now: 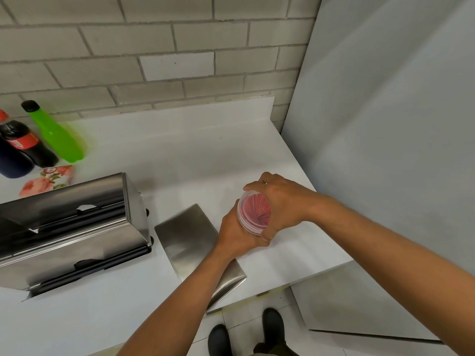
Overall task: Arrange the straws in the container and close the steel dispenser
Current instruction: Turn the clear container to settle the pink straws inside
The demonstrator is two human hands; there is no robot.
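Though hand-wrapped (pixel 280 201), container (pixel 254 214) walls unseen.

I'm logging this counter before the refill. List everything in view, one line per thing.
Steel dispenser: one, silver, open, counter left.
Steel lid: one, silver, flat on counter beside dispenser, partly under left forearm.
Straw container: one, clear, red straws inside, held in both hands.
Green bottle: one, black cap, far left by wall.
Cola bottle: one, dark, red label, far left.
Floral packet: one, pink, behind dispenser.
Counter: one, white.
Brick wall: grey.
Shoes: two, black, on floor.
Left hand: under container.
Right hand: over container.
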